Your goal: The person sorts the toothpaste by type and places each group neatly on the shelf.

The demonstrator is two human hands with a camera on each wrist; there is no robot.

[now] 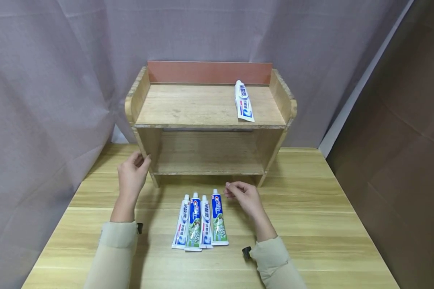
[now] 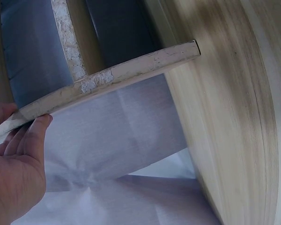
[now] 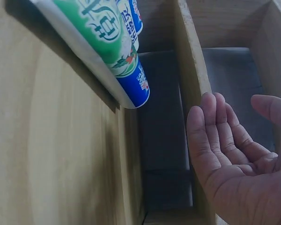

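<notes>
A small two-tier wooden shelf [image 1: 209, 152] stands on the table. My left hand [image 1: 133, 172] pinches the front edge of its left side panel [image 2: 117, 70], thumb on one face and fingers on the other in the left wrist view. Just right of a blue-and-green toothpaste tube [image 1: 219, 220], my right hand [image 1: 246, 197] hovers with nothing in it, its fingers nearly straight in the right wrist view. Several toothpaste tubes lie in a row, caps toward the shelf; a white one [image 1: 181, 224] is leftmost. Another white toothpaste tube [image 1: 244, 100] lies on the upper tier, right of centre.
The wooden table [image 1: 329, 233] extends to both sides of the shelf. A grey curtain [image 1: 209, 32] hangs behind it, and a dark brown panel [image 1: 394, 132] borders the right side. A reddish-brown back board [image 1: 209, 72] runs along the top tier.
</notes>
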